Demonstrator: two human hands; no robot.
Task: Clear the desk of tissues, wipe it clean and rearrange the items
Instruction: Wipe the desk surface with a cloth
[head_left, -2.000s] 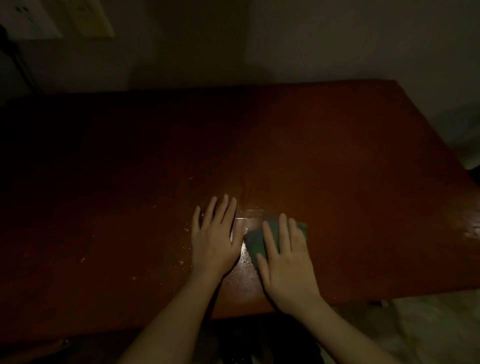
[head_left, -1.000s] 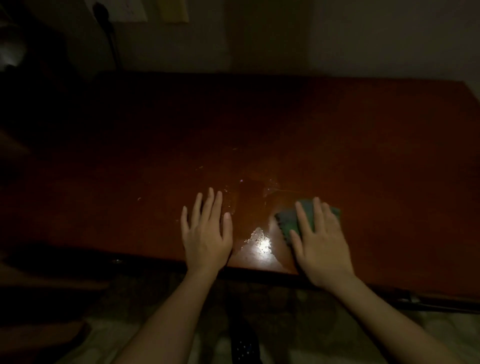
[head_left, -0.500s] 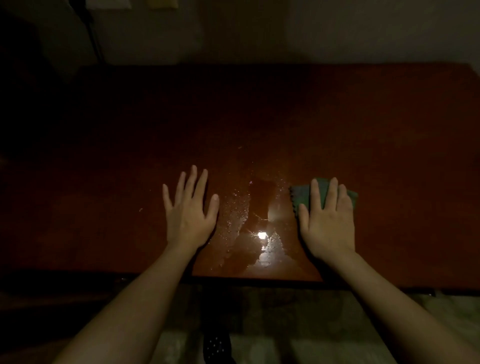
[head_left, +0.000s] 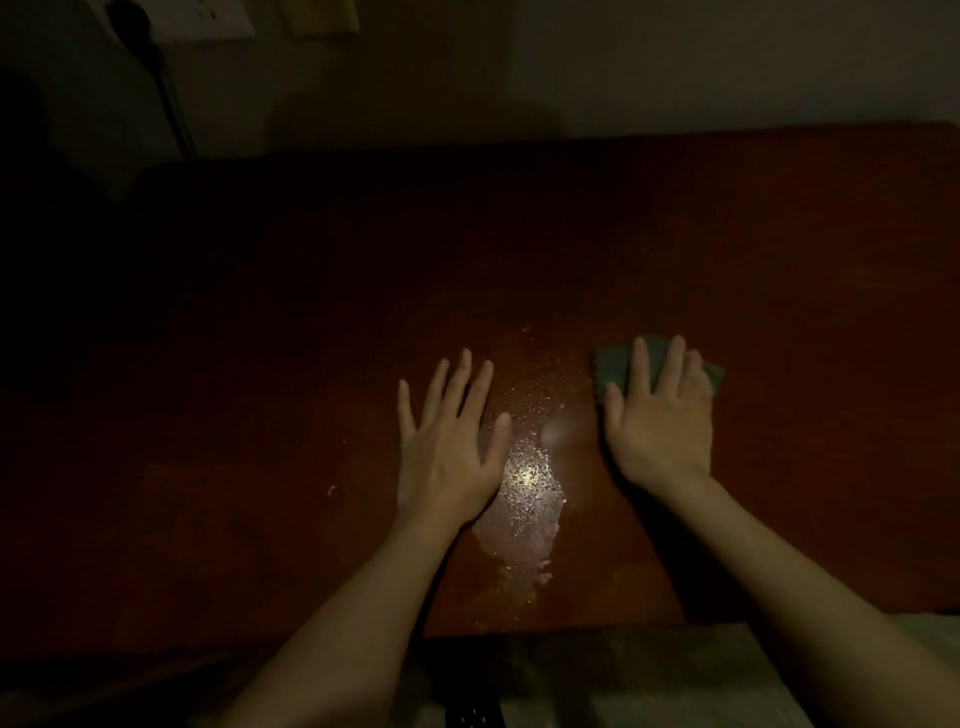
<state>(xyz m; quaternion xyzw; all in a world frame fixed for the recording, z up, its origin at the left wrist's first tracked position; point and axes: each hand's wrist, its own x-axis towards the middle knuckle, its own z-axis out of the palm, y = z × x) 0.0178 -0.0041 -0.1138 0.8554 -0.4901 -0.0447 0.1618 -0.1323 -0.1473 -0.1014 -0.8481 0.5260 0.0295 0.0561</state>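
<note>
The right hand (head_left: 657, 415) presses a green cloth (head_left: 615, 366) flat on the desk (head_left: 727, 234), fingers straight. The left hand (head_left: 449, 447) rests released, fingers spread. The wet patch (head_left: 524, 488) at the cloth's eight o'clock wants firm, overlapping sweeps. The desk edge lies near at six; open room runs toward twelve.

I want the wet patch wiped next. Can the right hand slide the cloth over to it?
Probably yes. The right hand presses the green cloth flat beside the wet patch, with only bare desk between. The left hand lies flat on the patch's other side, off that path.
</note>
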